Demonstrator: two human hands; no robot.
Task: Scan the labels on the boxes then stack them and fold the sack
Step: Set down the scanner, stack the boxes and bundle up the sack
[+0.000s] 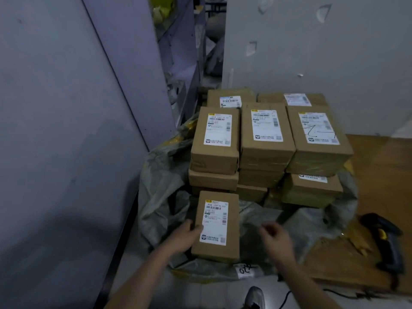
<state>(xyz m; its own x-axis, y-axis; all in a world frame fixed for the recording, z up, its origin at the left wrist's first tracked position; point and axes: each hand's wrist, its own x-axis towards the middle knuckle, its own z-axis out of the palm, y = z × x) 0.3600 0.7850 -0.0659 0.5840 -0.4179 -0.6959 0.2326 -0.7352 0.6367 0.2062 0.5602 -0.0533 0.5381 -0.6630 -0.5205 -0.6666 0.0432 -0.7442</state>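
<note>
Low in the centre of the frame, a brown cardboard box with a white label (215, 226) lies on the grey-green woven sack (160, 186). The left hand (185, 237) has its grip clamped on the box's left edge. The right hand (276, 239) is blurred, so its grip cannot be told. The stacking step seems to be in hand; next the box likely needs lifting onto the stacked brown boxes (267, 139) above it.

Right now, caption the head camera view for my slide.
Left hand grips a labelled box on the sack before the stacked boxes; right hand hovers empty, scanner lying aside.
</note>
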